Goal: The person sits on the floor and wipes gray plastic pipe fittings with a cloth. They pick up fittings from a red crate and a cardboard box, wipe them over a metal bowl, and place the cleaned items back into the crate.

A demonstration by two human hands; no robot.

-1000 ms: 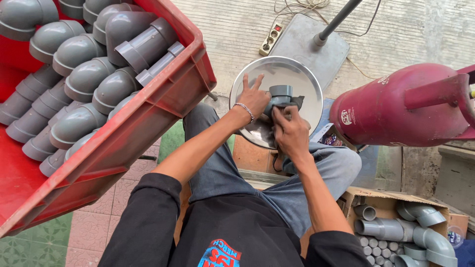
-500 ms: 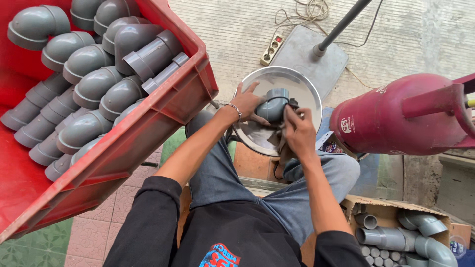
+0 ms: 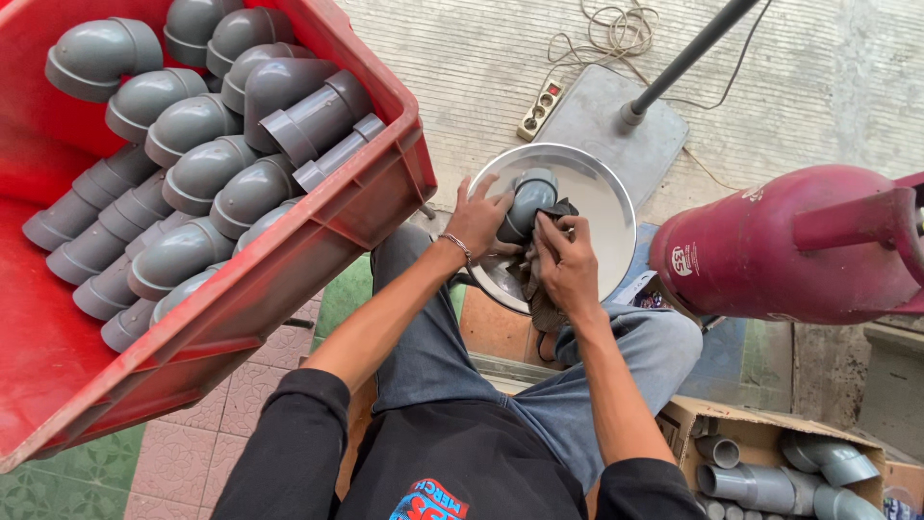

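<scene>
Left hand [image 3: 478,217] clamped round grey pipe elbow [image 3: 531,200] over round metal pan [image 3: 602,207]. Right hand [image 3: 568,262] pinching dark rag [image 3: 539,289] against elbow. Looks like wipe-down step, mid-way. Next probably needs turning elbow to reach unwiped side. Red crate [image 3: 318,241] of elbows beside.

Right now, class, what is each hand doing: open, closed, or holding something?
Left hand: closed around the grey pipe elbow, over the metal pan.
Right hand: closed on a dark rag, pressed against the elbow.
</scene>
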